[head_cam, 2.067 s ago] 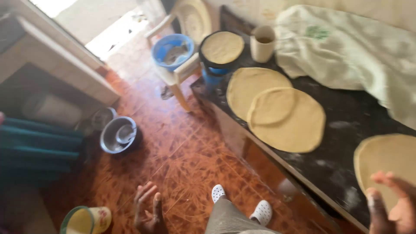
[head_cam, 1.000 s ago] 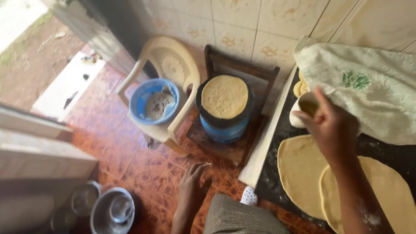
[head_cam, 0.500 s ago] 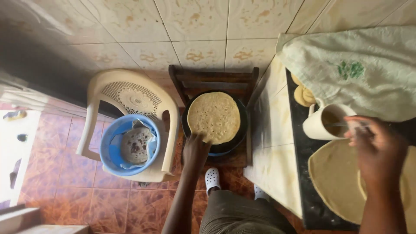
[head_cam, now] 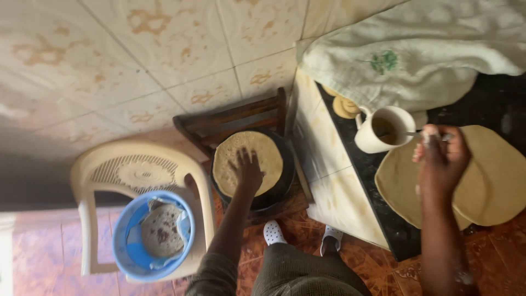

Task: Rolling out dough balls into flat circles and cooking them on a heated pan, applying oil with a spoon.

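Left hand (head_cam: 248, 171) flat, fingers spread, pressing round pale flatbread (head_cam: 247, 163) in black pan (head_cam: 280, 183). Right hand (head_cam: 441, 159) pinches metal spoon (head_cam: 412, 133) in white mug (head_cam: 379, 129) on counter (head_cam: 350, 197); raw dough rounds (head_cam: 493, 181) beneath still uncooked.

- The left hand (head_cam: 249, 171) lies flat, fingers spread, on the flatbread (head_cam: 246, 163) in the dark pan (head_cam: 282, 183); the pan sits on a wooden chair (head_cam: 230, 118)
- The right hand (head_cam: 441, 159) pinches a spoon (head_cam: 412, 133) dipped in the white mug (head_cam: 381, 129); raw dough rounds (head_cam: 493, 175) lie beneath
- A blue bowl (head_cam: 123, 241) with a cooked flatbread (head_cam: 161, 231) rests on a cream plastic chair (head_cam: 137, 170); a pale cloth (head_cam: 416, 55) covers the counter (head_cam: 329, 164)
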